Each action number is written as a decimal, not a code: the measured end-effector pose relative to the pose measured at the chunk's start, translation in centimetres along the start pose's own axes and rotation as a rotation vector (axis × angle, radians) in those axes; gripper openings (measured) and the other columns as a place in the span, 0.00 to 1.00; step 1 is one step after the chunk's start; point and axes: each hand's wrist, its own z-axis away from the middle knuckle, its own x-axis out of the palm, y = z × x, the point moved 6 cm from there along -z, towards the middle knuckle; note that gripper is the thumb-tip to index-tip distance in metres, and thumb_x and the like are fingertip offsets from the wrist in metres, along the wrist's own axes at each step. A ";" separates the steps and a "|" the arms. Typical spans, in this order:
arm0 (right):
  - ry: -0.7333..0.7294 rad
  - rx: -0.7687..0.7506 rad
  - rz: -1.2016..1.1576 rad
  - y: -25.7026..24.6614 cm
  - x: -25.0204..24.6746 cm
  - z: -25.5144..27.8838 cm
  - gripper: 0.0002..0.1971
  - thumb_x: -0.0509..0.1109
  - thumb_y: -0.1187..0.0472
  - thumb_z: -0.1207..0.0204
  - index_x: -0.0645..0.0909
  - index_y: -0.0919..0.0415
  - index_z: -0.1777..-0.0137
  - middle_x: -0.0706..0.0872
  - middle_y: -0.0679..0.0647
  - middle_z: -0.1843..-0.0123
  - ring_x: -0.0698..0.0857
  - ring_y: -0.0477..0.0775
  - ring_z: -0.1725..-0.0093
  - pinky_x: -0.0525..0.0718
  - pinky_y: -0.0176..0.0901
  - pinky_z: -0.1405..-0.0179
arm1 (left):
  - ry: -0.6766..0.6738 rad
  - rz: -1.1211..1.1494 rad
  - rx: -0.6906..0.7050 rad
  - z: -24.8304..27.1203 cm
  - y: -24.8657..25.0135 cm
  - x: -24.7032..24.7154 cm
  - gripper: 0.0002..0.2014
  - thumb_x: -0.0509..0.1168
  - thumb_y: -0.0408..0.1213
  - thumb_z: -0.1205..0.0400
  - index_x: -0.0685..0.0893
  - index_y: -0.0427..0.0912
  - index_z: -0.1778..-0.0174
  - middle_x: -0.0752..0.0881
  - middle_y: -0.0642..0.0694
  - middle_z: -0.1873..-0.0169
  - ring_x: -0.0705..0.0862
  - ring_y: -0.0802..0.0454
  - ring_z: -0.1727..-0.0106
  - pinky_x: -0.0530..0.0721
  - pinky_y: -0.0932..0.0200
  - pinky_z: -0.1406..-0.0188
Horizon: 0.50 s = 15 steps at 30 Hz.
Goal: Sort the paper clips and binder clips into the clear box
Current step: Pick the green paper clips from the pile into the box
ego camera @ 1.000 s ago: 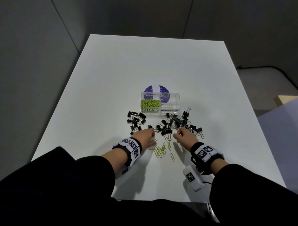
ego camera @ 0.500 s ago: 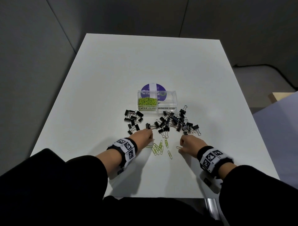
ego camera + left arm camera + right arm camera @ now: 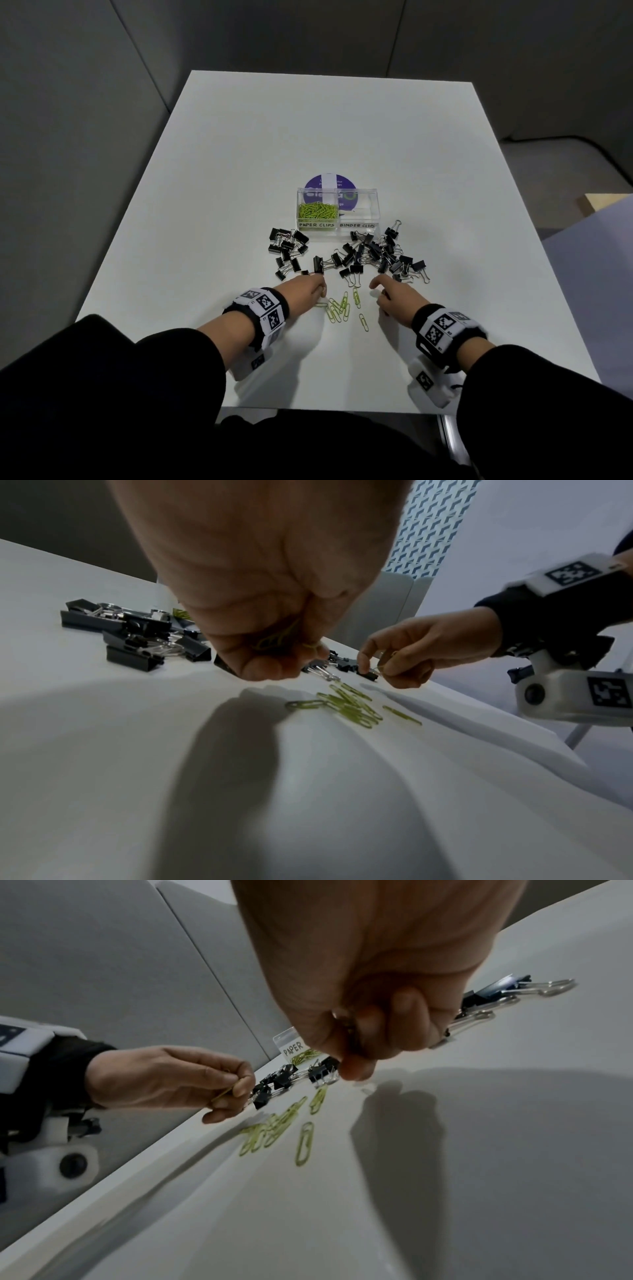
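- Gathering stage: paper clips (image 3: 317, 215) fill one side of the clear box (image 3: 337, 214); binder side looks empty.
- Binder clips (image 3: 376, 255) and loose green clips (image 3: 342, 306) remain on tabletop (image 3: 239, 171).
- Left hand (image 3: 303, 291) and right hand (image 3: 394, 298), apart, each pinch green clips.

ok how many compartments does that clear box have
2. The left compartment, labelled paper clips, holds a heap of green paper clips. The right compartment, labelled binder clips, adjoins it. The clear box shows no others.
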 end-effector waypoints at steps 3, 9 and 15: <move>0.002 0.038 -0.055 -0.3 -0.1 -0.2 0.06 0.58 0.65 0.20 0.76 0.61 0.50 0.84 0.59 0.55 0.82 0.58 0.54 0.74 0.41 0.61 | 0.012 0.038 -0.024 0.1 -0.1 -0.1 0.14 0.49 0.35 0.13 0.77 0.34 0.55 0.83 0.36 0.57 0.75 0.49 0.57 0.76 0.56 0.50; 0.065 0.120 -0.016 -1.1 0.9 -1.0 0.12 0.63 0.54 0.21 0.78 0.64 0.52 0.83 0.59 0.53 0.79 0.54 0.57 0.77 0.44 0.56 | -0.016 -0.051 -0.054 -0.2 -0.3 0.4 0.15 0.55 0.44 0.14 0.79 0.36 0.47 0.84 0.38 0.50 0.81 0.44 0.52 0.73 0.58 0.55; 0.076 0.140 0.107 -2.6 1.5 -1.1 0.09 0.67 0.55 0.24 0.73 0.61 0.57 0.81 0.57 0.55 0.78 0.56 0.58 0.75 0.44 0.60 | -0.031 -0.182 0.023 0.0 -0.1 1.5 0.20 0.67 0.43 0.21 0.74 0.44 0.35 0.80 0.44 0.38 0.80 0.46 0.39 0.78 0.54 0.42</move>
